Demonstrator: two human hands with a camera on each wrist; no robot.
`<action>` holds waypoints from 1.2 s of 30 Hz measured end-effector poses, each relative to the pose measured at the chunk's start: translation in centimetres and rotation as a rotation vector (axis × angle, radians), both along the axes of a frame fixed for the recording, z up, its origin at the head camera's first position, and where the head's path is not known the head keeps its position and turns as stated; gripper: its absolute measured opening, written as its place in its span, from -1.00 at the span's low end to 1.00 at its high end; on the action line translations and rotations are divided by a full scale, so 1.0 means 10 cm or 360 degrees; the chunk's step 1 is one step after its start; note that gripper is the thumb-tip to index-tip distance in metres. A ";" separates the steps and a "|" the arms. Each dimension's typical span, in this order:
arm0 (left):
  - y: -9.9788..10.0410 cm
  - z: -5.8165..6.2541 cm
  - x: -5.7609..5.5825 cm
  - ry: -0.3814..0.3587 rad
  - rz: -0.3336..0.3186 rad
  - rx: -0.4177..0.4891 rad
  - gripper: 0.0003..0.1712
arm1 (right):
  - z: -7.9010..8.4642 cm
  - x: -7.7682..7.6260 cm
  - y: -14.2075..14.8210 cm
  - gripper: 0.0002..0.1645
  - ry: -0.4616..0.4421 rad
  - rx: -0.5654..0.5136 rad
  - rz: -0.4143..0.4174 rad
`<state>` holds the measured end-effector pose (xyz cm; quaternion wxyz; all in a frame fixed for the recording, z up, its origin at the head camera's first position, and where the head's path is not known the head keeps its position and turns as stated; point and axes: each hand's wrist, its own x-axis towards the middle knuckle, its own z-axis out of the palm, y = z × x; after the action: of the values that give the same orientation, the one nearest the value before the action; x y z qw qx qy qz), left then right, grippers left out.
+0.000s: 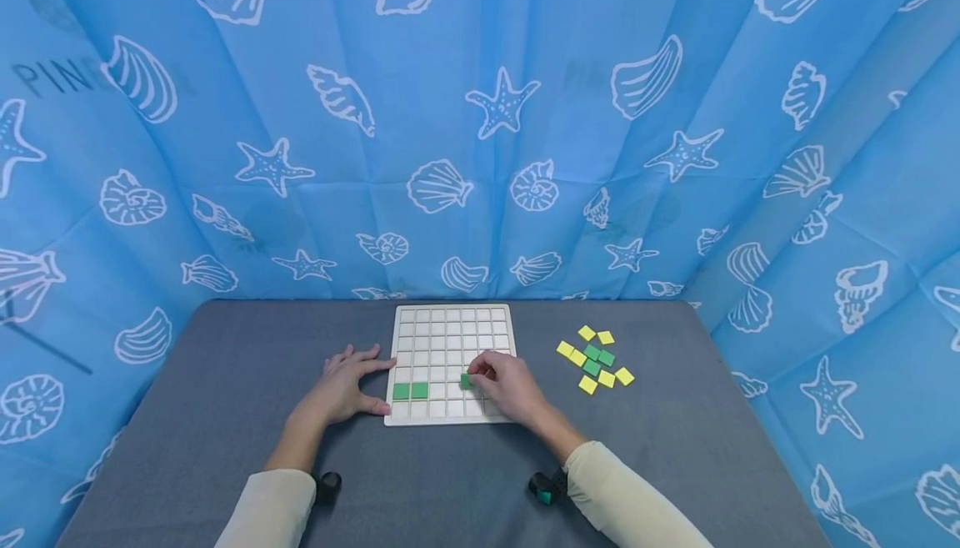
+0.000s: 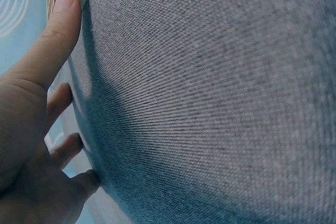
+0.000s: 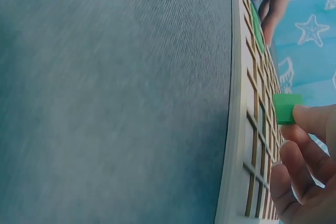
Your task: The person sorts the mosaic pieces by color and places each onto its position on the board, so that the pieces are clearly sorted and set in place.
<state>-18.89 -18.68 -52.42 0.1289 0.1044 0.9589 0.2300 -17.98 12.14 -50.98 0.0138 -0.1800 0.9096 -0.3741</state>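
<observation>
A white gridded board (image 1: 453,423) lies on the table. My left hand (image 1: 340,389) rests at its left edge with fingers spread; the thumb (image 2: 62,11) touches the rim near the front corner. Between thumb and fingertips, my right hand (image 1: 514,388) pinches a small square green tile (image 3: 284,107), held over the board right of its middle. Two green tiles (image 1: 410,391) sit side by side in the second row from the front, at the board's left end. The right hand hides part of the board's right side.
To the right of the board lies a loose group of several yellow tiles (image 1: 625,376) and several green tiles (image 1: 592,367). A grey cloth covers the table (image 1: 450,490). Behind and at both sides hangs a blue curtain (image 1: 480,223) with white shells and starfish.
</observation>
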 end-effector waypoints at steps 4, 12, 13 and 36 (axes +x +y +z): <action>0.00 -0.01 0.00 0.0008 -0.0005 -0.0004 0.04 | 0.00 0.00 -0.08 -0.94 0.0034 0.0005 0.0040; 0.01 0.00 0.00 0.0007 -0.0015 -0.0004 0.03 | -0.02 0.00 -0.21 -0.95 -0.0073 0.0000 0.0082; 0.01 0.00 0.00 0.0010 -0.0019 -0.0003 0.03 | -0.03 0.00 -0.23 -0.95 -0.0077 0.0000 0.0085; -0.01 0.00 0.00 -0.0004 -0.0005 0.0017 0.03 | -0.03 0.04 -0.48 -0.94 0.0085 0.0221 0.0124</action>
<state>-18.91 -18.81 -52.42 0.1298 0.1062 0.9574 0.2350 -17.56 7.38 -51.28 0.0166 -0.2239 0.9258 -0.3043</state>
